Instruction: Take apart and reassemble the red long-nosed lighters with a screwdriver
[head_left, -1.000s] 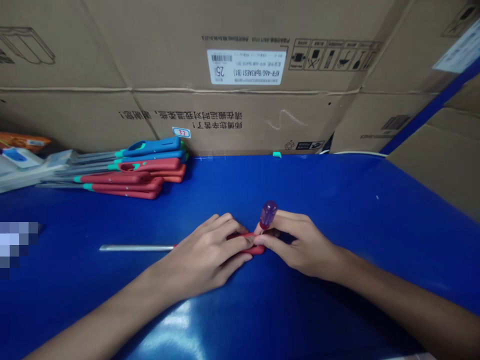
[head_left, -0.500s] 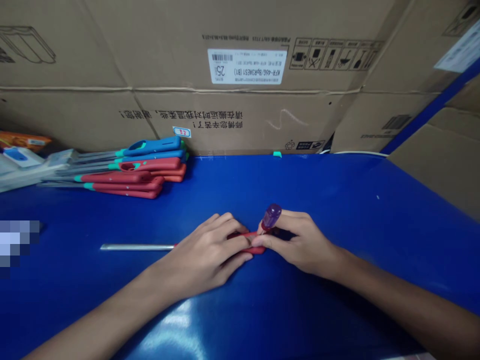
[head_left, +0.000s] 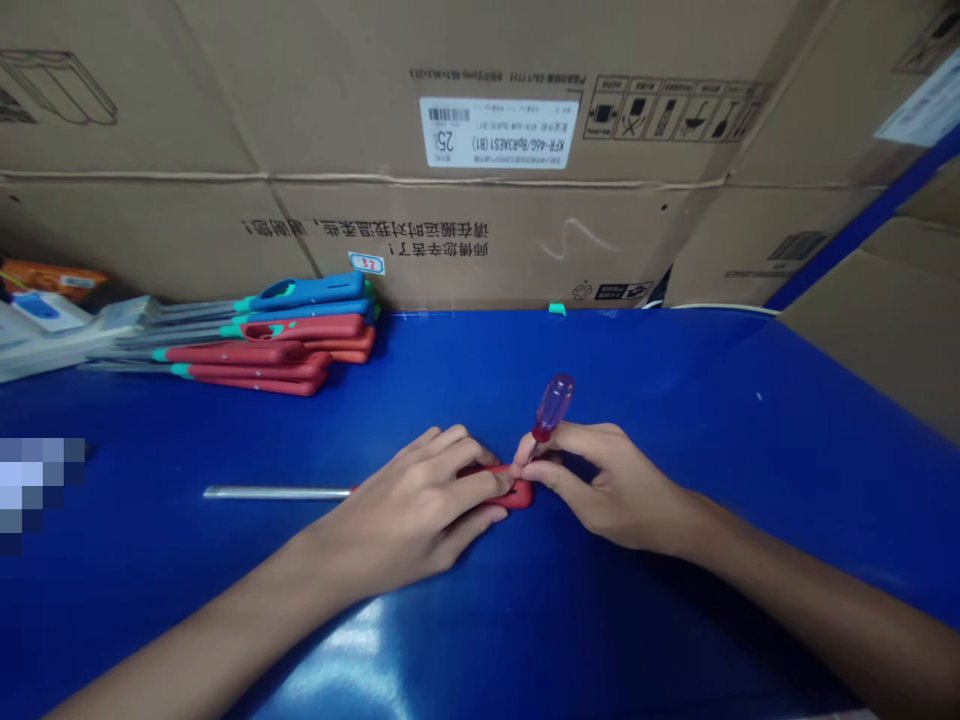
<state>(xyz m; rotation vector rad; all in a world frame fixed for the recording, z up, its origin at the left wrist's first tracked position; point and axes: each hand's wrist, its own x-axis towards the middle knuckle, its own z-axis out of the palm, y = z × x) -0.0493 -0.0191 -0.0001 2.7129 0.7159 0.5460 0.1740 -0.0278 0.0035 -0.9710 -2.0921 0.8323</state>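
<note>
"Pinching what, the right hand (head_left: 619, 490)?"

"The driver (head_left: 550, 415), low on its thin shank, between thumb and fingers. Its purple end leans above them; the tip I cannot see, because the fingertips cover it."

"And the left hand (head_left: 424, 500)?"

"It is pressed over the red lighter (head_left: 520, 495), with fingers closed along both sides. The lighter lies flat on the blue table (head_left: 675, 400), just under the driver, and its metal tube (head_left: 277, 493) comes out beyond the left wrist."

"Will it be heavy?"

"I would guess light, so it may turn or slide easily (the table shines, probably it is slippery). The red body looks like stiff plastic; it should bear firm pressing, but a slip of the driver could scratch it."

"Where is it best to hold?"

"By the broad red body, as here. The tube looks smooth and narrow, so it offers less. For the driver, the shank is good for guiding, the thick purple end for force."

"And farther out?"

"More lighters (head_left: 300, 335), red and blue, are piled at the back left, before a carton (head_left: 480, 220)."
</note>
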